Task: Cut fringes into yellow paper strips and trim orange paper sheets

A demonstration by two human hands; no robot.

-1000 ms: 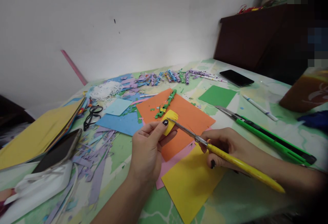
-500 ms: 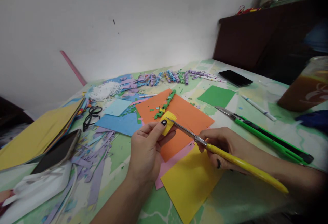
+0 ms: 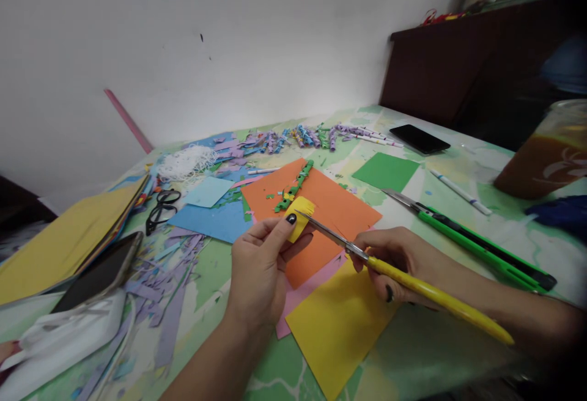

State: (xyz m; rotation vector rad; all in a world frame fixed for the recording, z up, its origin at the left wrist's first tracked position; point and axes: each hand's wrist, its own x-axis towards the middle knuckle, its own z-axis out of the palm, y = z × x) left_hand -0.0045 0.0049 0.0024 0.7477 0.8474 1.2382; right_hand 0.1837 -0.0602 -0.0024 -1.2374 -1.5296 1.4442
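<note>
Between thumb and fingers, my left hand [image 3: 263,260] pinches a small piece of yellow paper [image 3: 299,224] with fine slits along its top edge. My right hand [image 3: 398,263] grips a pair of scissors [image 3: 330,235] with yellow handles, and their blade tips lie at the slit part of the paper. Below both hands an orange sheet [image 3: 339,205] rests on the table, with a green rolled paper stick [image 3: 302,178] and green scraps on it. Nearer to me are a yellow sheet [image 3: 337,327] and a pink sheet [image 3: 302,297] partly under it.
At the right lie a green utility knife [image 3: 481,242], a marker [image 3: 460,191], a green sheet [image 3: 385,170], a phone [image 3: 419,139] and a cup of brown drink [image 3: 541,162]. On the left are glasses [image 3: 161,211], purple scraps [image 3: 172,315] and a yellow paper stack [image 3: 68,239].
The whole view has shifted slightly, with everything a little further left. Both hands keep their grips, and the scissors stay at the yellow paper's slit edge.
</note>
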